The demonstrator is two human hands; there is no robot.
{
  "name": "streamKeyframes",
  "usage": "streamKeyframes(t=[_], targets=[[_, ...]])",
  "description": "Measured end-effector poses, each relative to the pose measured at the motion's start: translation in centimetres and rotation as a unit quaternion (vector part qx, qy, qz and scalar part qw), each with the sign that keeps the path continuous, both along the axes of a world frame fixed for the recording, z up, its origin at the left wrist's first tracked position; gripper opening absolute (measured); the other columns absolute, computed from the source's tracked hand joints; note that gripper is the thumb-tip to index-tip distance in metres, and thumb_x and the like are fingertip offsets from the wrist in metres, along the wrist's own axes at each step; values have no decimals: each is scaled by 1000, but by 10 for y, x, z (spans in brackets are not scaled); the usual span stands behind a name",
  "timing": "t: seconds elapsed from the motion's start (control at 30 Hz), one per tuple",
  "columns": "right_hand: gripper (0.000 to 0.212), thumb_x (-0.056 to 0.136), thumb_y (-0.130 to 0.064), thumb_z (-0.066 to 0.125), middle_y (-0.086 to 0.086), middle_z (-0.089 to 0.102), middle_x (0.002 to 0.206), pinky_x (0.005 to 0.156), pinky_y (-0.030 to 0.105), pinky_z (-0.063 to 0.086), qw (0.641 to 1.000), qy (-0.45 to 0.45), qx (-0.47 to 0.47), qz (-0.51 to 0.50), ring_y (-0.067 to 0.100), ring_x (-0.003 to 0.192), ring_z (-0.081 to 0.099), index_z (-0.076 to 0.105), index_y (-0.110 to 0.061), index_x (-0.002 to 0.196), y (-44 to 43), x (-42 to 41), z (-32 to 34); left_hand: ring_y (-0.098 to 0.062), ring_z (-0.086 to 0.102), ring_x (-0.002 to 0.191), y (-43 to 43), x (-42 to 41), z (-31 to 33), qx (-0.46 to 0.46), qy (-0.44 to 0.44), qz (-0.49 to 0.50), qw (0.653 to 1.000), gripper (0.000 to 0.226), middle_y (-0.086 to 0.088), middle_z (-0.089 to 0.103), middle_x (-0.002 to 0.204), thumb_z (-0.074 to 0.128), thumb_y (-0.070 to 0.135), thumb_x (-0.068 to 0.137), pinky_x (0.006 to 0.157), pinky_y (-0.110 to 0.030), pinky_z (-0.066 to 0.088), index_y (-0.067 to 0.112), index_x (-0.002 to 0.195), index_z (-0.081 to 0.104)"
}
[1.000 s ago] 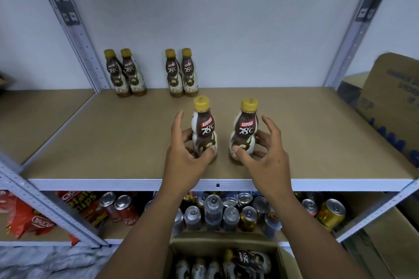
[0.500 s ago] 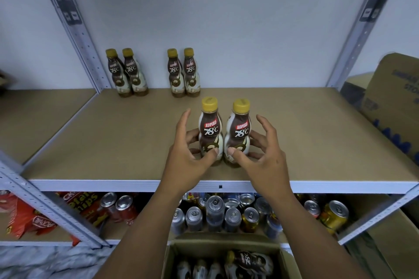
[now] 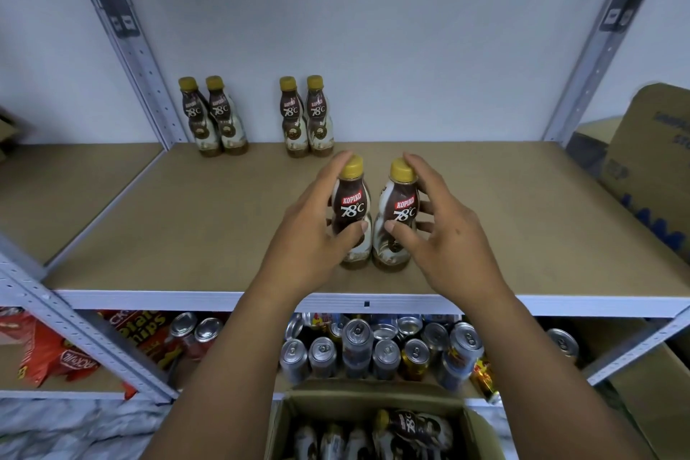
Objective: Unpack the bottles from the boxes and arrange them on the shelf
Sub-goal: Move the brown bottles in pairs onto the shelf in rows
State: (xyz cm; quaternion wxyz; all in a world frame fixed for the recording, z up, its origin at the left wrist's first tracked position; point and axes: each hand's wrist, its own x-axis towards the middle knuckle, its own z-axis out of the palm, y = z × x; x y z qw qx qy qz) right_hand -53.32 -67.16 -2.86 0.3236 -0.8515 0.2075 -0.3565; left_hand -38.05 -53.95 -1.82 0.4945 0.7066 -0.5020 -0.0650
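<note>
open box [image 3: 373, 394]: nearest to us. The bottom of the frame cuts it off, so we see only the far rim and side flaps.
boxed bottles [image 3: 410, 429]: lying inside the open box, dark and blurred. We cannot count them.
cans [image 3: 386, 351]: on the lower level, partly hidden behind both forearms.
left hand [image 3: 310, 235]: grips the left bottle [image 3: 353, 205], thumb across the front, fingers curled behind, forefinger up by the cap.
right hand [image 3: 444, 239]: grips the right bottle [image 3: 405, 209] the same way, thumb on the label, fingers partly hidden behind.
placement: both stand upright on the shelf board [image 3: 186, 220] near its front edge, just beside each other. We cannot tell whether they touch.
back pairs [image 3: 306, 116]: two pairs, upright at the wall, well apart from the hands.
side carton [image 3: 649, 168]: cut off at the right edge of the frame.
</note>
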Motion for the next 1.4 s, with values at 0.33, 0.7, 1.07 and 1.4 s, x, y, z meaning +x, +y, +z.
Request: streamKeyframes(t=[0.33,0.7,1.07,1.4], targets=[[91,88,-19,79,-12,60,137,95,43,56,1000,3,-1,-15,12,113,65,24,-56,151,-1,0,-4,4,64,110,1,0,0,4,-5,13,1000,84,16,65,127,76,14,89,91,-40,59,59,144,32],[94,87,-19,80,-10,63,130,91,47,58,1000,-9,-1,-27,20,111,68,22,-52,152,-49,22,-5,-3,63,106,-44,14,-3,0,-26,-4,1000,86,16,62,124,73,10,91,92,-44,57,60,145,28],[87,88,-14,75,-12,64,106,85,50,58,999,8,-6,-46,22,94,71,22,-54,145,-161,70,-1,-20,68,103,-171,69,-5,16,-69,-23,997,87,4,66,120,68,12,93,92,-49,57,53,152,20],[88,89,-17,75,-1,67,111,84,51,59,998,7,-15,-55,25,89,70,20,-56,146,-240,124,-3,-20,65,102,-243,116,-3,21,-95,-4,995,85,3,61,117,67,10,93,93,-43,56,45,155,19]])
